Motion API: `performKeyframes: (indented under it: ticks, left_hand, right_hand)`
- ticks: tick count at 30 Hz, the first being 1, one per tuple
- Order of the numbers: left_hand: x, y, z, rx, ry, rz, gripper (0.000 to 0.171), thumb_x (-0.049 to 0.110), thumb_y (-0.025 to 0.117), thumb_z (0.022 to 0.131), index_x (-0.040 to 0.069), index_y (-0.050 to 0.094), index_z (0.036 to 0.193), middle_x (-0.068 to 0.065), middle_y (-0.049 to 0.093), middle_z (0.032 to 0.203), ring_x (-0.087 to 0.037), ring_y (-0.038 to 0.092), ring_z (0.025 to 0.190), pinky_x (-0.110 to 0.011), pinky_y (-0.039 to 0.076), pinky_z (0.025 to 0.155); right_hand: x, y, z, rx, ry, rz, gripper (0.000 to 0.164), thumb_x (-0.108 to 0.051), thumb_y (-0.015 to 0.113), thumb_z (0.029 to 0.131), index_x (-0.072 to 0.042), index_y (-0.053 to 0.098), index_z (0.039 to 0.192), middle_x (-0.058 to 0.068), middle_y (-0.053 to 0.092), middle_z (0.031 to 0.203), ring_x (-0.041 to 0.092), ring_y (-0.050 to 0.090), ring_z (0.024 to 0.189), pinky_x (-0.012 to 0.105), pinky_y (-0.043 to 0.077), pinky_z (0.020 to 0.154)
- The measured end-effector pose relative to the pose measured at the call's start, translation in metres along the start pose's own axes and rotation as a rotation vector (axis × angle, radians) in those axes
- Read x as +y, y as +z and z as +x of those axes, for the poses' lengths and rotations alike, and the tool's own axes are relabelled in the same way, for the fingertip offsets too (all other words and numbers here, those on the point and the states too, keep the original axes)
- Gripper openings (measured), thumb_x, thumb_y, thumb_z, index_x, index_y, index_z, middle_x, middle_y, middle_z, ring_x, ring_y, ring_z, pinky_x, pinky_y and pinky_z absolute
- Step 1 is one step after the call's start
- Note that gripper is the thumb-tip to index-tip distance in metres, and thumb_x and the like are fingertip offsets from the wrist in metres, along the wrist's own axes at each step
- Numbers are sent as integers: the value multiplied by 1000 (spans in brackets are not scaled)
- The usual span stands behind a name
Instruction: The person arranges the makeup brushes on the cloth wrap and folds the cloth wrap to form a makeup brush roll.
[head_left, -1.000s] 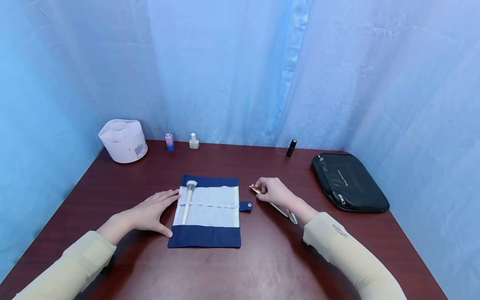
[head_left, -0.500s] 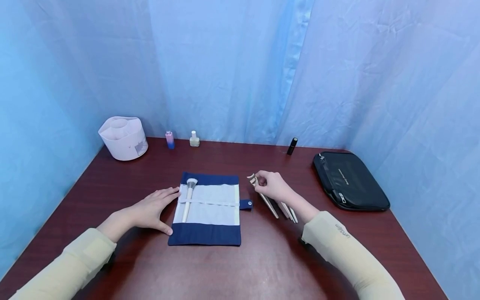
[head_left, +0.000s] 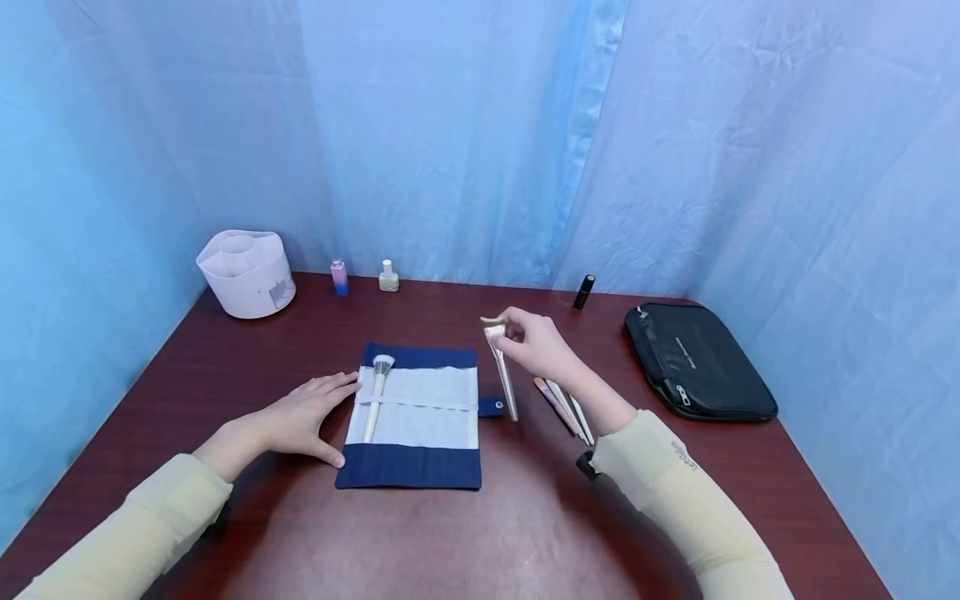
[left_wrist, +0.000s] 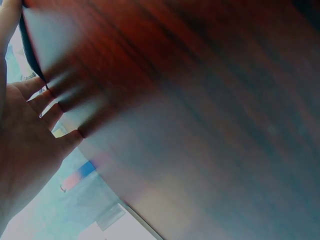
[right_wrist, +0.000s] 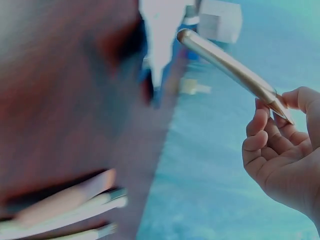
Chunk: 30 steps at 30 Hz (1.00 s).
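My right hand (head_left: 536, 343) pinches a gold-handled makeup brush (head_left: 506, 383) near its upper end, and the handle hangs down just right of the brush roll. In the right wrist view, thumb and fingers meet at the tapered end of this brush (right_wrist: 227, 65). The navy and white brush roll (head_left: 408, 468) lies unrolled, its snap tab (head_left: 491, 407) sticking out to the right. A white-handled makeup brush (head_left: 373, 404) sits under its elastic band on the left. My left hand (head_left: 303, 419) rests with fingers spread at the roll's left edge.
Several more brushes (head_left: 564, 410) lie on the table under my right wrist. A black zip case (head_left: 701, 358) is at the right. Along the back stand a white organizer (head_left: 251, 287), a pink-blue bottle (head_left: 339, 278), a nail polish bottle (head_left: 387, 277) and a black tube (head_left: 584, 292).
My right hand has lifted the gold-handled brush from beside the other brushes and moved it up and left toward the roll. The left hand stays in place.
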<state>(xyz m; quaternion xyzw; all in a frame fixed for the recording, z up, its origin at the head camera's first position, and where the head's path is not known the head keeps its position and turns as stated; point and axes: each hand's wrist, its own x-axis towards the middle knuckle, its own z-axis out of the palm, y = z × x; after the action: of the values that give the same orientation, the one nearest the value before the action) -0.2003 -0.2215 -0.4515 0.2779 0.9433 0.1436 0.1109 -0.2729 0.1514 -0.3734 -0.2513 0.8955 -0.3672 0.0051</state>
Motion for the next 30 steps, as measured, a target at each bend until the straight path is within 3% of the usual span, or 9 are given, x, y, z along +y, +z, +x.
performKeyframes:
  ticks: [6,12,24,30]
  left_hand:
    - [0,1,-1,5,4,0,115,69,72,62,3,31,146,-15,24,154,-39,23,139,-59,21,109]
    - [1,0,-1,3,-1,5,115,70,72,62,3,31,146,-15,24,154,-38,23,139,-59,22,109]
    - [3,-1,0,8,6,8,114,68,73,63,2,32,146,-16,25,154,-38,23,139,-58,21,110]
    - [3,0,1,5,5,3,114,68,73,63,3,31,146,-15,25,154,-38,22,140,-58,20,110]
  right_hand:
    - [-21,-1,18,30,-40,96,13,-30,59,93,-19,61,101,-3,68,88,19,64,74,32,44,52]
    - [-36,9,40,30,-36,183,19,-31,59,94,-17,59,107,1,69,83,16,64,70,36,54,63]
    - [-40,51,80,-32,6,356,21,-29,59,94,-12,61,106,9,69,84,21,65,73,30,54,63]
    - [-36,70,89,-55,43,447,21,-27,60,94,-9,61,103,14,67,83,25,66,72,39,56,65]
